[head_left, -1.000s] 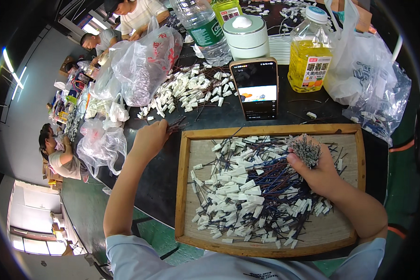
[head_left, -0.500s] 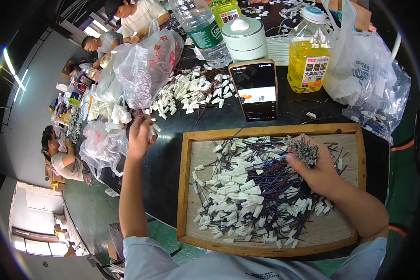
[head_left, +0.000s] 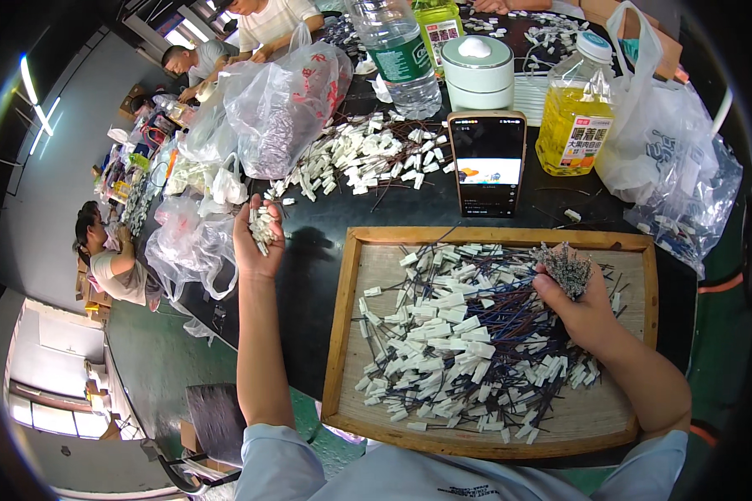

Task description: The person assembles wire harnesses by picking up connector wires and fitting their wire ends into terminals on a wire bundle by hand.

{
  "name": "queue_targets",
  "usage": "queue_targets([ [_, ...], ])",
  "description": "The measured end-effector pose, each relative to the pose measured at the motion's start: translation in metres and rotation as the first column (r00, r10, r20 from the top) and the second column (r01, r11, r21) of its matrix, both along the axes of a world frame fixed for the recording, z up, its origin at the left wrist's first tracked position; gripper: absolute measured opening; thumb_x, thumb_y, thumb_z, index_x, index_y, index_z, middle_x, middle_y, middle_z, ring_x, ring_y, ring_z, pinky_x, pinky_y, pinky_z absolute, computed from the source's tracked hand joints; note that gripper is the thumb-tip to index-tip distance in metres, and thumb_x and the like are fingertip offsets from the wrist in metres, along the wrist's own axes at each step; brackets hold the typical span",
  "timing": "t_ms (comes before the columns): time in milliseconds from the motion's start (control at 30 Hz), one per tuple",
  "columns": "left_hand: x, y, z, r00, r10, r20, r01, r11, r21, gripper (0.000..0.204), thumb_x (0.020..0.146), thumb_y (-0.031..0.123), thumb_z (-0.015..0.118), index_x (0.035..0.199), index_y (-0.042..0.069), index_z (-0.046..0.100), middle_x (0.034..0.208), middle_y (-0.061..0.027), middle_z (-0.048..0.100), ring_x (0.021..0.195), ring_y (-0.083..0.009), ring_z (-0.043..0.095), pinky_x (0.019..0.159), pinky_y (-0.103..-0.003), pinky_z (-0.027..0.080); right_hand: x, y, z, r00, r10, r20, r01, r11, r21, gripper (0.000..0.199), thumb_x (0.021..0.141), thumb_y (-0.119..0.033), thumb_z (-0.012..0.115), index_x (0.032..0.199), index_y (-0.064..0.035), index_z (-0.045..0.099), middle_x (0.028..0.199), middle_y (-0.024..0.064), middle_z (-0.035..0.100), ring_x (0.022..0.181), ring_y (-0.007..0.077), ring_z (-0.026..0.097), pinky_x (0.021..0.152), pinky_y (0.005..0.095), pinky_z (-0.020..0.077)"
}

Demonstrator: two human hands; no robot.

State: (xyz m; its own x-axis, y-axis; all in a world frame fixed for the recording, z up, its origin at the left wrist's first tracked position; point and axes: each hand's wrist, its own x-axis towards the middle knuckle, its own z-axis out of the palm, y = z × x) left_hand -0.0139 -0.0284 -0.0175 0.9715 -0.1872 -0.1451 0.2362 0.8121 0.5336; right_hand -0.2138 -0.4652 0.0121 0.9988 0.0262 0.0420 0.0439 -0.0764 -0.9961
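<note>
We see a wire bundle (head_left: 565,271) clamped in the right hand (head_left: 583,311) at the tray's (head_left: 342,326) right side; the left hand (head_left: 257,250) curls its grip around white connectors (head_left: 261,230). We judge only part gathered: many wired connectors (head_left: 451,326) lie loose in the tray, a further pile (head_left: 368,154) on the surface (head_left: 301,334) beyond.

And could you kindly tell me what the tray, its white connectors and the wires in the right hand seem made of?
Tray: wood or wood-look board, fairly matt; streaky grain shows on its base. Connectors: probably plastic, smooth, opaque white, crisp-edged. Wires: silvery tips at the right hand suggest bare metal; the coloured coating could be plastic.
</note>
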Motion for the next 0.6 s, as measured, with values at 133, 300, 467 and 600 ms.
queue_targets([
  [133,-0.001,-0.002,-0.002,0.999,-0.033,0.037,0.034,0.999,-0.03,0.017,0.095,0.022,0.045,0.1,0.009,0.055,0.097,-0.0057,0.055,0.08,-0.0165,0.057,0.06,-0.026,0.051,0.0,0.0,-0.002,1.0,-0.018,0.01,0.018,1.0,-0.012,0.013,0.086,-0.007,0.06,0.096,-0.0019,0.056,0.085,-0.0014,0.058,0.077,0.0051,0.051,0.071,0.0225,0.0421],
  [300,-0.003,0.003,-0.011,0.993,-0.07,0.099,0.082,0.99,-0.116,0.021,0.092,0.032,0.053,0.098,0.012,0.055,0.087,-0.0039,0.055,0.08,-0.0154,0.056,0.072,-0.029,0.051,-0.001,0.001,-0.004,0.999,-0.027,0.027,0.028,0.999,-0.04,0.012,0.086,-0.008,0.06,0.096,-0.0021,0.056,0.085,-0.0018,0.058,0.078,0.0051,0.051,0.072,0.0225,0.042],
  [467,-0.005,-0.002,-0.009,0.962,0.258,0.084,-0.267,0.956,0.122,0.022,0.09,0.034,0.054,0.1,0.015,0.056,0.073,-0.0006,0.055,0.071,-0.0141,0.058,0.083,-0.035,0.052,-0.003,-0.001,-0.004,0.998,-0.055,-0.027,0.054,0.998,-0.02,0.014,0.086,-0.011,0.062,0.096,-0.0025,0.056,0.085,-0.0018,0.057,0.079,0.0051,0.051,0.073,0.022,0.0415],
  [600,-0.004,0.018,-0.017,0.986,0.156,0.051,-0.152,0.986,-0.072,0.024,0.091,0.035,0.052,0.106,0.015,0.055,0.077,0.0014,0.051,0.067,-0.0097,0.053,0.062,-0.025,0.052,-0.002,-0.001,-0.006,0.997,-0.059,-0.044,0.057,0.998,-0.031,0.015,0.086,-0.012,0.062,0.096,-0.0024,0.056,0.085,-0.0017,0.057,0.079,0.005,0.051,0.072,0.0217,0.0415],
])
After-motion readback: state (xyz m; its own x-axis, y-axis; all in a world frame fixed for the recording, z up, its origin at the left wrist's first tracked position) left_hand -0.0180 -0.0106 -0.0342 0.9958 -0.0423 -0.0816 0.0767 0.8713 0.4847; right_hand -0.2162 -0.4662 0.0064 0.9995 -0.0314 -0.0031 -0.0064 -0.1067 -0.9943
